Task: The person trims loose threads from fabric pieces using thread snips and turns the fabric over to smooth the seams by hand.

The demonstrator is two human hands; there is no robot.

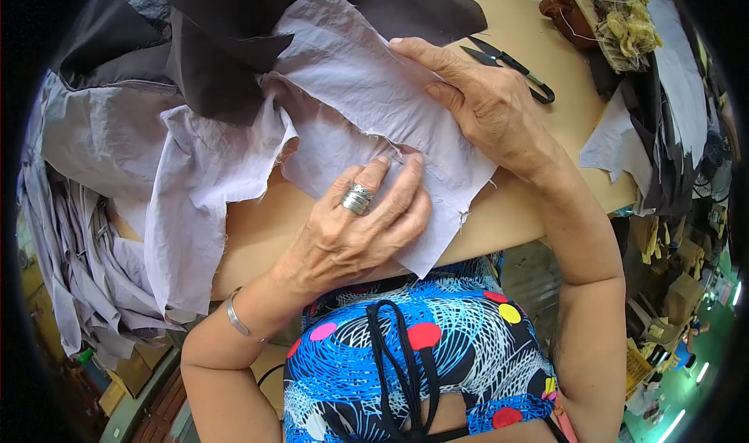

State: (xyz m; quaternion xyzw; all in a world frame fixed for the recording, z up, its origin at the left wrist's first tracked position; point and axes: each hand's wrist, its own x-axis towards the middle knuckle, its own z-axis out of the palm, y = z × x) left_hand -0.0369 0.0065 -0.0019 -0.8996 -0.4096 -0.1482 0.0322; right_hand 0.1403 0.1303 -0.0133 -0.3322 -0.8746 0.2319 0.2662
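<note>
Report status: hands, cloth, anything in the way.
Left hand and right hand both on pale cloth. Cloth creased, edges frayed. Scissors beside right hand, off the pale cloth; no obstruction seen.

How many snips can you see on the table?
1: the black snips lie on the table, beside the right hand. More could be hidden under the fabric.

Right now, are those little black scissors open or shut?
Open: the black scissors lie on the table with their two blade tips apart and a gap showing between them.
</note>
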